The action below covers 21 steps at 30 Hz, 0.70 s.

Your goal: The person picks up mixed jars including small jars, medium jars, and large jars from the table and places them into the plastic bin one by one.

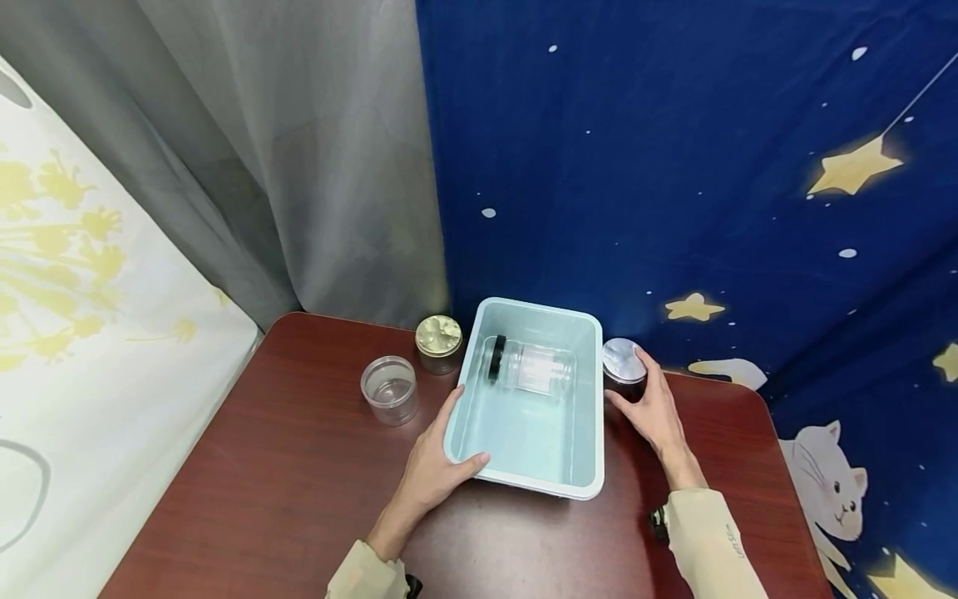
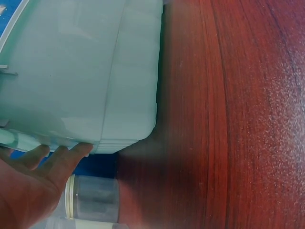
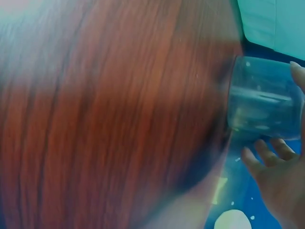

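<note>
A pale blue plastic bin [image 1: 524, 437] stands on the table. Inside it a clear jar with a black lid [image 1: 533, 369] lies on its side. My left hand [image 1: 437, 457] holds the bin's front left corner, thumb over the front rim and fingers along the left side. To the right of the bin is a clear jar with a silver lid [image 1: 624, 360], also visible as a jar [image 3: 264, 100] in the right wrist view. My right hand [image 1: 653, 412] is around that jar with its thumb and fingers spread; whether it touches firmly is unclear.
Left of the bin stand a jar with a gold lid [image 1: 439, 337] and a lidless clear jar [image 1: 391, 391]. The brown wooden table [image 1: 299, 466] meets a grey curtain [image 1: 359, 166] and a blue star-patterned curtain [image 1: 674, 166] at its back edge.
</note>
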Each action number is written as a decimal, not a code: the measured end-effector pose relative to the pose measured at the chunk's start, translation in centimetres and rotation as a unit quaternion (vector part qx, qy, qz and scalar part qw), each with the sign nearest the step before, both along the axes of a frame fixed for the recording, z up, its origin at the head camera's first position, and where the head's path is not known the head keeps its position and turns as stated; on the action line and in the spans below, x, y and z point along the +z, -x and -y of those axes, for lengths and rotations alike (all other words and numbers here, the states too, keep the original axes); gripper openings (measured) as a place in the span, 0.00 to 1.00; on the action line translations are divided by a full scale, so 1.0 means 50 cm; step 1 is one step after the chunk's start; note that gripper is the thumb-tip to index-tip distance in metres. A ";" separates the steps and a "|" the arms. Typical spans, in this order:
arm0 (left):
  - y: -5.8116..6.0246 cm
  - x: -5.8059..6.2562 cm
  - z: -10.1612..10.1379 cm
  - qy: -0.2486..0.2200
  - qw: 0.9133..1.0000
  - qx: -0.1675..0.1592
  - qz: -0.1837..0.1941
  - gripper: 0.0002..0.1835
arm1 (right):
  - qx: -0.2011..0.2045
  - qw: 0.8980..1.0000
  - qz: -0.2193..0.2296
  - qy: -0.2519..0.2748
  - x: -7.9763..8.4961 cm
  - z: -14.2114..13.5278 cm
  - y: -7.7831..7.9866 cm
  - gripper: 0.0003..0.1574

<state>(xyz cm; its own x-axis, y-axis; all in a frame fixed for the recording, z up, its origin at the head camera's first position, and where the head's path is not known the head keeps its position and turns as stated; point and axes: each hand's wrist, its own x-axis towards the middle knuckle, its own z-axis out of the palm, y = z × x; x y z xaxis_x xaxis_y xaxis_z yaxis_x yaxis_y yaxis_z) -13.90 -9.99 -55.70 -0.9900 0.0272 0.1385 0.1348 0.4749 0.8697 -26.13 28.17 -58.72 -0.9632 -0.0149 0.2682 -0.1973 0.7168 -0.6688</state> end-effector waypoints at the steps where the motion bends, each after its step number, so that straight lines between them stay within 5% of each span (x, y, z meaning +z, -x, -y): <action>1: 0.000 0.000 0.000 0.000 1.000 0.000 0.000 0.55 | -0.007 1.000 0.000 0.006 -0.002 0.003 0.000 0.62; 7: -0.001 0.002 0.000 -0.005 1.000 -0.002 -0.005 0.55 | -0.036 0.999 -0.014 0.027 -0.008 0.014 0.004 0.59; 21: -0.003 0.005 0.000 0.001 1.000 -0.001 0.002 0.55 | -0.031 0.999 -0.010 0.032 -0.009 0.010 0.008 0.58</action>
